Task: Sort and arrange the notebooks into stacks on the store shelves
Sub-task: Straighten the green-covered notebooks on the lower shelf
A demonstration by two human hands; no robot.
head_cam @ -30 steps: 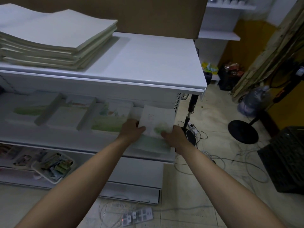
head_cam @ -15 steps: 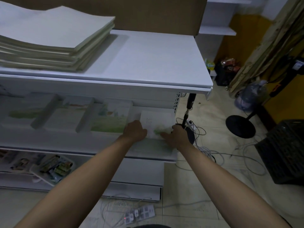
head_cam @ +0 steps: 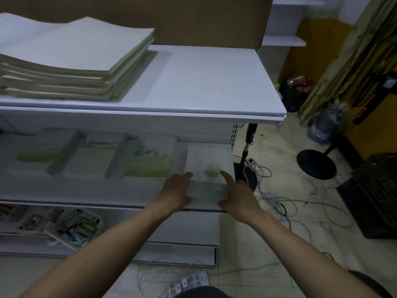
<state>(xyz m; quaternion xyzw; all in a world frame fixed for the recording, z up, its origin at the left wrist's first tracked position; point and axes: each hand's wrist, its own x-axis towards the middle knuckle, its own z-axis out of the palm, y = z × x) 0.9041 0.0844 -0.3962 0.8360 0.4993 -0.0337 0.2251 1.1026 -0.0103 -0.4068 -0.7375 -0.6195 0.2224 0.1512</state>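
Notebook stack (head_cam: 209,166) at right end of middle shelf (head_cam: 86,190), centre frame, left hand (head_cam: 176,194) gripping its left edge, right hand (head_cam: 238,195) holding its right edge, 3 other stacks (head_cam: 150,160) in a row further left on the shelf.

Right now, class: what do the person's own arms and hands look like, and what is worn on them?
The left forearm and right forearm are bare, with no sleeves in view. The left hand and right hand wear no gloves, and no watch or bracelet shows. Dim light hides any rings.
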